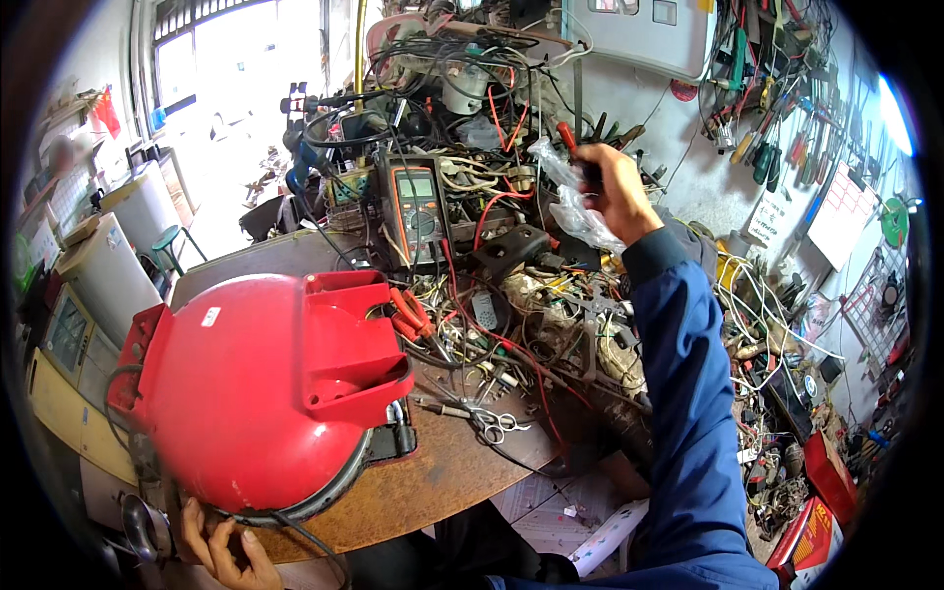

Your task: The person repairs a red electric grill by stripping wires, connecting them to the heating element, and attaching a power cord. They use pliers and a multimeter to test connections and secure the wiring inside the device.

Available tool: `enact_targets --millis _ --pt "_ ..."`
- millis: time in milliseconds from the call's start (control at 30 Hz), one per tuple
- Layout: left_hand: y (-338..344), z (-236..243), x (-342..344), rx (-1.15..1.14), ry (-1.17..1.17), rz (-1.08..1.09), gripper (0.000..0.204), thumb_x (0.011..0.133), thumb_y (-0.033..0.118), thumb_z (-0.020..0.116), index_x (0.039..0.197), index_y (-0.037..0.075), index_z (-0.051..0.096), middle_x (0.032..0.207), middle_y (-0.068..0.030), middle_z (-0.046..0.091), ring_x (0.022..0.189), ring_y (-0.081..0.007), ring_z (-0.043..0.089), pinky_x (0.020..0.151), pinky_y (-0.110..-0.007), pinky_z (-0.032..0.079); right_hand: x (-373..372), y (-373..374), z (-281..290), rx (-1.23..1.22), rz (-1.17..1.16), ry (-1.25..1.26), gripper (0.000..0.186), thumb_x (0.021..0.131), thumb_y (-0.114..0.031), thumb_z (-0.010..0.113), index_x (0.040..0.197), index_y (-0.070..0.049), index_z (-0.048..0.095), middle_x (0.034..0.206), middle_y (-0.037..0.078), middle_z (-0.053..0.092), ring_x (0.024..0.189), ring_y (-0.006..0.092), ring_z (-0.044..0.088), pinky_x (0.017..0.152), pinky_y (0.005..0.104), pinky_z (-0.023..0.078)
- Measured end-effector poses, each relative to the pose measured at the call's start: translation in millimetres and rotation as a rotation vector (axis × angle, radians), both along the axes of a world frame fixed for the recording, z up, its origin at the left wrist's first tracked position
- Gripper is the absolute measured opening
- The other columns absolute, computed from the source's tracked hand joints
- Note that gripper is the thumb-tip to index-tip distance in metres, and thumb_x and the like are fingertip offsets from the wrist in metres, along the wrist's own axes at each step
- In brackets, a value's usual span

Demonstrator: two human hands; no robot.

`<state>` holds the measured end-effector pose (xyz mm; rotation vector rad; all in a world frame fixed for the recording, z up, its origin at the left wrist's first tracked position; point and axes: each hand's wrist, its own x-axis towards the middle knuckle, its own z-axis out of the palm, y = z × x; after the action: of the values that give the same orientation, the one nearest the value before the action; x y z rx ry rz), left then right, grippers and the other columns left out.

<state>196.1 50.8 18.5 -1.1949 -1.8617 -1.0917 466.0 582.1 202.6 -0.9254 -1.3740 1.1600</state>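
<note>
A big red dome-shaped appliance body (246, 374) with moulded side brackets rests dome-up on the brown worktable (452, 482). Below its near left rim is my left hand (226, 553), fingers loosely bent and apart, holding nothing visible. A dark cable (313, 543) runs beside those fingers. My right hand (618, 192) reaches far over the clutter, its fingers closed round a red-and-black tool handle (565, 136); the tool's working end is hidden. Crumpled clear plastic (580, 218) hangs just under this hand. A multimeter (417, 208) with a grey screen stands behind the red body.
Scissors (497, 425) and red-handled pliers (411, 313) lie right of the red body. Tangled wires and parts (482, 339) heap up behind. Many hand tools (772, 157) hang on the right wall. A metal bowl-like piece (146, 526) is at lower left.
</note>
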Motion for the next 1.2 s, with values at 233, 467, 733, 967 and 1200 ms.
enact_targets --millis 233,467,733,967,1200 --pt "13.0 -9.3 -0.2 0.052 0.049 0.107 0.029 0.102 0.028 0.063 0.103 0.0 0.071 0.136 -0.0249 0.06 0.122 -0.0421 0.06 0.105 -0.051 0.047 38.2 69.5 -78.5 0.549 -0.358 -1.392 0.063 0.078 -0.047 0.085 0.115 -0.001 0.063 0.096 0.026 0.073 0.095 0.0436 0.072 0.079 0.0521 0.058" --pt "12.1 -14.1 -0.4 0.067 0.013 0.09 0.025 0.099 0.024 0.065 0.102 0.001 0.071 0.137 -0.0258 0.058 0.126 -0.0428 0.056 0.109 -0.053 0.043 74.7 88.0 -52.6 0.631 -0.65 -0.94 0.022 0.082 -0.018 0.064 0.092 -0.004 0.077 0.091 0.028 0.073 0.088 0.0443 0.073 0.083 0.051 0.059" --pt "-5.7 -35.4 -10.5 -0.013 -0.092 0.103 0.017 0.094 0.008 0.056 0.105 -0.003 0.062 0.15 -0.0274 0.047 0.135 -0.0412 0.048 0.113 -0.053 0.038 113.5 -25.5 91.7 0.521 -0.286 -0.025 0.023 0.089 -0.017 0.074 0.076 -0.004 0.061 0.061 0.001 0.054 0.05 0.0113 0.051 0.047 0.029 0.043" --pt "-14.2 -2.1 30.3 0.203 -0.164 -0.196 0.021 0.092 0.008 0.058 0.11 -0.001 0.063 0.138 -0.0241 0.056 0.121 -0.0337 0.057 0.105 -0.046 0.046 86.0 -195.1 105.4 0.48 0.208 0.243 0.015 0.094 -0.015 0.073 0.087 -0.005 0.065 0.072 0.0 0.057 0.053 0.01 0.052 0.051 0.0275 0.044" --pt "-44.3 25.9 119.1 0.022 -0.925 -0.833 0.042 0.099 0.034 0.059 0.119 -0.004 0.063 0.109 -0.0138 0.068 0.074 -0.014 0.064 0.064 -0.028 0.051 55.3 -376.1 -35.1 0.282 0.489 -0.118 0.026 0.083 -0.014 0.073 0.102 0.004 0.075 0.079 0.0 0.067 0.066 0.0064 0.056 0.061 0.0239 0.044"
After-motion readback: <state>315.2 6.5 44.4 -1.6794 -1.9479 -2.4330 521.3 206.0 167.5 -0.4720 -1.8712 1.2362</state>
